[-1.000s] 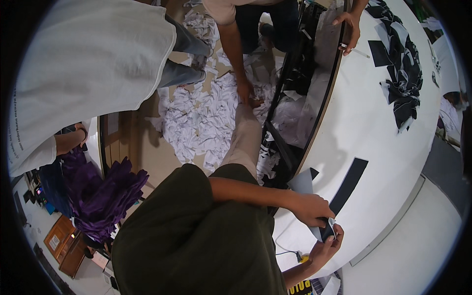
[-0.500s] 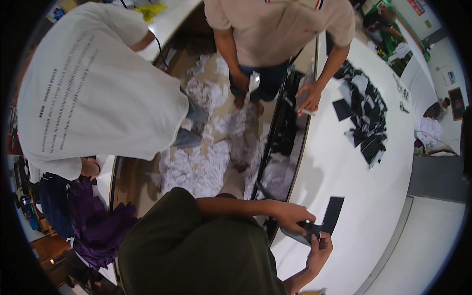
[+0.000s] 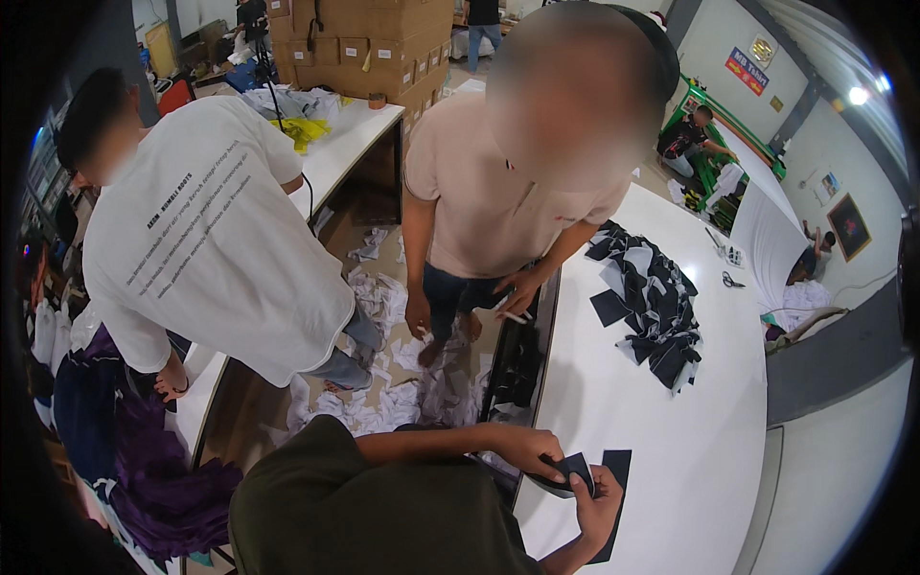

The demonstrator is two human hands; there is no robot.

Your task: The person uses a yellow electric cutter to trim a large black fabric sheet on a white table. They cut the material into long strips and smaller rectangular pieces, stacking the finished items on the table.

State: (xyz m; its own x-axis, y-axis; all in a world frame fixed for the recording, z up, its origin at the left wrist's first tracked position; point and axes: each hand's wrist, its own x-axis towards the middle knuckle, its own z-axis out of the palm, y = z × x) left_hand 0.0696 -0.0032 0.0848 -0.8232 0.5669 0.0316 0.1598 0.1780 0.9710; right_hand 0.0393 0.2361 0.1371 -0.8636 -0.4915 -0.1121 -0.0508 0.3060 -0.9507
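Over the near edge of the white table point(image 3: 661, 498), my left hand point(image 3: 529, 448) and my right hand point(image 3: 598, 503) meet on a small folded piece of black-and-grey fabric point(image 3: 577, 468). Fingers of both hands are closed on it, and its pale underside shows along the left. Beside and partly beneath my right hand lies a flat black fabric strip point(image 3: 613, 479) on the table. Farther along the tabletop is a heap of black and white fabric pieces point(image 3: 656, 297), with a square black piece point(image 3: 609, 309) at its left side.
Across from me stands a person in a beige shirt point(image 3: 498, 211), holding something small and white. Another person in a white shirt point(image 3: 220, 240) bends over a left-hand table with purple fabric point(image 3: 163, 479). White scraps point(image 3: 383, 402) cover the floor between. Scissors point(image 3: 732, 280) lie at the table's far right.
My view has tilted up, showing more of the room. Both my hands still hold the fabric, now folded more compactly between them. The person opposite has drawn a hand back from the table.
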